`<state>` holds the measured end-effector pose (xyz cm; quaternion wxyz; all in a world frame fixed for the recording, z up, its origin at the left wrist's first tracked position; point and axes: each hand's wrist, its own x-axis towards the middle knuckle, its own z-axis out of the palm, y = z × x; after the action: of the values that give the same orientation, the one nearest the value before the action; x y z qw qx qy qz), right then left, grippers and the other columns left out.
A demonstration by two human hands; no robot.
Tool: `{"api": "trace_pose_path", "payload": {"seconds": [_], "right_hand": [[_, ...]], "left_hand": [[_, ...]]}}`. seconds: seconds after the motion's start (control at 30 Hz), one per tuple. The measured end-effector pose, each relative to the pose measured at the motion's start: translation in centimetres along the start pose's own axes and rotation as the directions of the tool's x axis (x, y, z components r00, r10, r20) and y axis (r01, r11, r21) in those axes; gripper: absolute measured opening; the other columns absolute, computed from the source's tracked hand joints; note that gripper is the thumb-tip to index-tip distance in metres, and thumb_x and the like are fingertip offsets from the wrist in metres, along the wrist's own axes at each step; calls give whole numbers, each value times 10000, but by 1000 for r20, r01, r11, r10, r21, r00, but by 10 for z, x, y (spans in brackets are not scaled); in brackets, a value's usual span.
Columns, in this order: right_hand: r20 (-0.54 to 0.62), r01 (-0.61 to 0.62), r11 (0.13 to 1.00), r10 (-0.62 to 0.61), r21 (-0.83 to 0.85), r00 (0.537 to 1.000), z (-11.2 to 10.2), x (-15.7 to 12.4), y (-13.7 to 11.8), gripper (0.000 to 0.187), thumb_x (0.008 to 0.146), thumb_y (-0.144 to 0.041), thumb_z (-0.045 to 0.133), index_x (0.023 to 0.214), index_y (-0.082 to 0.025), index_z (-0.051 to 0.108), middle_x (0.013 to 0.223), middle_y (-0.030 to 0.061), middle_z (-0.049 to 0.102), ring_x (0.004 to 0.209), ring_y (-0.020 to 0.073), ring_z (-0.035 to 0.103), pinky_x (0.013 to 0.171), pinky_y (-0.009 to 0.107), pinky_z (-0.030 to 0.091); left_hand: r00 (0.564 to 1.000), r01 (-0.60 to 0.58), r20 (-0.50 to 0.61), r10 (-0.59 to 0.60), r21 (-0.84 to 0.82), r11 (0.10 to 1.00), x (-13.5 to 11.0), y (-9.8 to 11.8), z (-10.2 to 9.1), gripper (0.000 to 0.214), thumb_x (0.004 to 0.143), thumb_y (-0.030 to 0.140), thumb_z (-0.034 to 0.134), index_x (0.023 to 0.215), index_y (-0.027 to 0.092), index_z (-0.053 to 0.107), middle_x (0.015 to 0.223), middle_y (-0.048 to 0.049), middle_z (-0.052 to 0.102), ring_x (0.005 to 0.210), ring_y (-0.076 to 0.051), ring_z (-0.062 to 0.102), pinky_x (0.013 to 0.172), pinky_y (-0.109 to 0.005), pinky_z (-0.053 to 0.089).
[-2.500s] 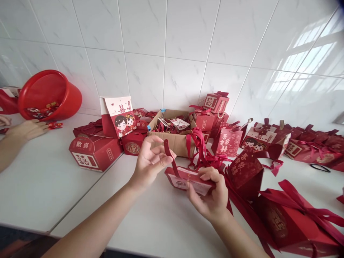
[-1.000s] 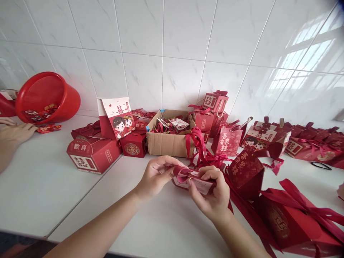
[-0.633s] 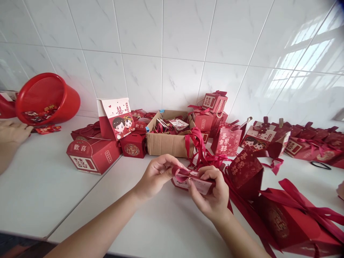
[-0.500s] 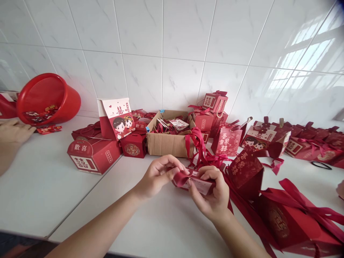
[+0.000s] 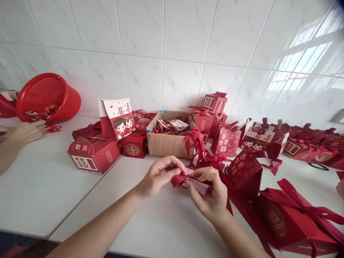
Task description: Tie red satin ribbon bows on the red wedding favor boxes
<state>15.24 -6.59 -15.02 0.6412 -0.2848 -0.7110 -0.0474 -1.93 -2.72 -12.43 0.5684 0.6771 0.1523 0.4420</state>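
Over the front of the table, my left hand pinches a dark red ribbon, which bends into a loop beside its fingertips. My right hand is closed on a small red gift box with a pale printed panel. Its thumb and forefinger press where the ribbon meets the box, near a small gold-coloured dot. My fingers hide part of the box. Behind my hands, loose red ribbons hang over the side of an open cardboard box that contains printed tags.
Red gift boxes stand at the left. Others, including a bowed box, crowd the right. A tipped red bucket with wrapped sweets lies far left, where another person's hand reaches. A black band lies at right.
The ribbon loop has shifted slightly left and down and shows wider, while both my hands keep their hold. At far left, the other person's hand has moved right, beside the bucket's sweets.
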Motion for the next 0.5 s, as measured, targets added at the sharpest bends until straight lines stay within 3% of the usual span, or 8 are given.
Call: {"api": "trace_pose_path", "payload": {"seconds": [0.3, 0.5], "right_hand": [[5, -19, 1000, 19, -7, 1000, -1, 1, -1, 254, 753, -79, 637, 842, -205, 435, 776, 24, 636, 670, 155, 587, 626, 299, 423], [1, -15, 1000, 15, -12, 1000, 0, 2, -2, 250, 757, -80, 628, 833, -202, 424, 762, 15, 634, 645, 142, 579, 624, 293, 417]], "left_hand": [[999, -32, 12, 30, 161, 986, 0, -1, -1, 295, 896, 420, 538, 999, 193, 697, 992, -73, 569, 934, -192, 546, 832, -299, 416], [998, -57, 35, 52, 158, 986, 0, 0, -1, 237, 873, 392, 583, 958, 213, 713, 985, -62, 544, 931, -185, 546, 846, -306, 415]]}}
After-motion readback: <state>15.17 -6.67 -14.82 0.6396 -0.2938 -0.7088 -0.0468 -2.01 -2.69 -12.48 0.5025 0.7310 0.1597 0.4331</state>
